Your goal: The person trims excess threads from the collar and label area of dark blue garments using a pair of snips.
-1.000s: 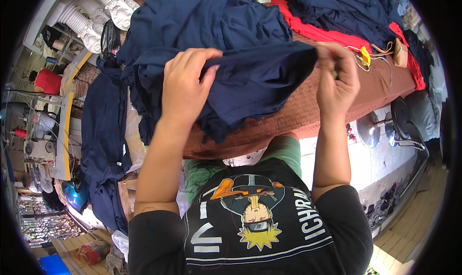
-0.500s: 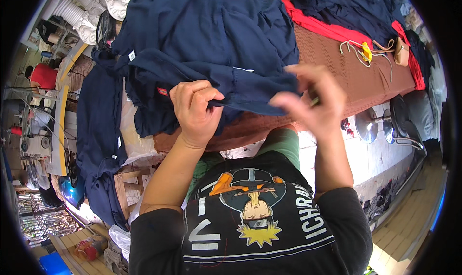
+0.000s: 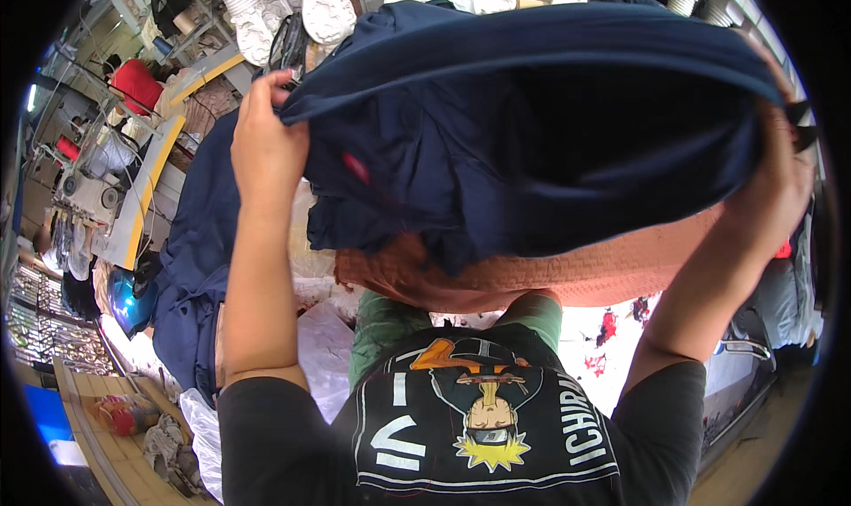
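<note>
A navy garment is stretched wide in front of me, its long hem or opening spread between both hands. Its dark inside shows below the raised edge, and a small red label lies blurred on its left part. My left hand is closed on the left end of that edge, thumb and fingers pinching the cloth. At the far right my right hand grips the other end, its fingers partly behind the fabric. A small black object shows beside the right hand; I cannot make out its kind.
Below the garment runs a brown textured cloth over the work surface. More navy fabric hangs at the left. Farther left stand a sewing machine and yellow-edged tables. White ornate columns line the back.
Both hands have moved apart and up, the right far outward to the right. The right hand, near the cloth before, now grips it, and the garment is lifted and spread open.
</note>
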Motion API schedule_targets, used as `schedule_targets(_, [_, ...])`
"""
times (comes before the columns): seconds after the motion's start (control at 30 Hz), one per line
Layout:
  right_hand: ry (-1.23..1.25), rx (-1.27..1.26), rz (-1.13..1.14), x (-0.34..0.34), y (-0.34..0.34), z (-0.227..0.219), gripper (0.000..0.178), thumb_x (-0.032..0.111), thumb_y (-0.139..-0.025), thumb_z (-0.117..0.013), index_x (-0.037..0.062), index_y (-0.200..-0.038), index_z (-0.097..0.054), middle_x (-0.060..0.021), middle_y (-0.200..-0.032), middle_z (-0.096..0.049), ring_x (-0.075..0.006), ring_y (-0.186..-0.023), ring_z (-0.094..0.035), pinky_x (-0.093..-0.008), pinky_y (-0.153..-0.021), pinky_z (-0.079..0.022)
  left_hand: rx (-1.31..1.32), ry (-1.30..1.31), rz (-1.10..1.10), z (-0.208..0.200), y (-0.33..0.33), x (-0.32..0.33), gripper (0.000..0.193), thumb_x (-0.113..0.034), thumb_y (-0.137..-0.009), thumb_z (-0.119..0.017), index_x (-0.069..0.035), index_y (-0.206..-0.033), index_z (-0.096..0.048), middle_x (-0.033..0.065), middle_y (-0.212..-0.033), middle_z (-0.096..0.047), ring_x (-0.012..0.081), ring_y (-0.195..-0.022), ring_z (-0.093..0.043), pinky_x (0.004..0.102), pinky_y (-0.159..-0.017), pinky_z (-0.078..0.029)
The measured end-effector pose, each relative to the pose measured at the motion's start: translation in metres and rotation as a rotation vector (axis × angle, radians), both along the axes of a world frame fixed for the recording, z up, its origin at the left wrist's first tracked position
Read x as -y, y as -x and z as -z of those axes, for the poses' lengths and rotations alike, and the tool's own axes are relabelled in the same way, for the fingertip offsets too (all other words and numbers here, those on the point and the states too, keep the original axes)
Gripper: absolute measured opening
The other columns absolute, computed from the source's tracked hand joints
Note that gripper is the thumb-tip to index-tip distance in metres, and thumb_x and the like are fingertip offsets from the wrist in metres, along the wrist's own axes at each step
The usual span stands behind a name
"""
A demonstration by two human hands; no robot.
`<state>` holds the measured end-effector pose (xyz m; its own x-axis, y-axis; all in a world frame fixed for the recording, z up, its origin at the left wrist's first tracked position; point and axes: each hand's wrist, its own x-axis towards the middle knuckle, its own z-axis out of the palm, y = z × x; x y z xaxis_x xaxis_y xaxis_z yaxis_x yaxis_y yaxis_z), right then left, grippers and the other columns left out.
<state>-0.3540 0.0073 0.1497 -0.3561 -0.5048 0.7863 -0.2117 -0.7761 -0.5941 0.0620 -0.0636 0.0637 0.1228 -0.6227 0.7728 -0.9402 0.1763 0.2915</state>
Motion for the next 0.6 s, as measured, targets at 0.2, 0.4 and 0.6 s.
schedule_targets(0.2, [-0.193,0.150,-0.090,0.068,0.061,-0.034,0.030,0.020,-0.097,-0.054,-0.0041,-0.113,-0.063,-0.0116,-0.096,-0.067,-0.0200,-0.084,-0.066,-0.0285,-0.068,-0.053,-0.055,-0.958,0.051,-0.001,-0.087,0.008,0.029,-0.003,-0.078,-0.062,-0.007,-0.106,-0.065,0.0129,-0.086,-0.070,0.0255,-0.072,-0.068,0.0378,-0.059,-0.054])
schedule_targets(0.4, [-0.238,0.195,-0.168,0.172,0.057,-0.085,0.030,0.021,-0.096,-0.054,-0.0007,-0.115,-0.062,-0.0041,-0.083,-0.058,-0.0133,-0.069,-0.055,-0.0249,-0.058,-0.044,-0.705,0.013,0.305,-0.190,-0.186,0.138,0.026,-0.009,-0.094,-0.042,-0.001,-0.108,-0.063,0.0149,-0.100,-0.066,0.0263,-0.090,-0.065,0.0381,-0.073,-0.056])
schedule_targets(0.6, [-0.165,0.125,-0.111,0.121,0.145,-0.117,0.030,0.021,-0.096,-0.054,0.0027,-0.118,-0.062,0.0033,-0.069,-0.049,-0.0067,-0.055,-0.044,-0.0213,-0.048,-0.035,-1.402,0.315,1.123,-0.220,-0.114,0.130,0.034,-0.028,-0.103,-0.042,-0.001,-0.103,-0.063,0.0139,-0.101,-0.065,0.0256,-0.101,-0.062,0.0411,-0.093,-0.046])
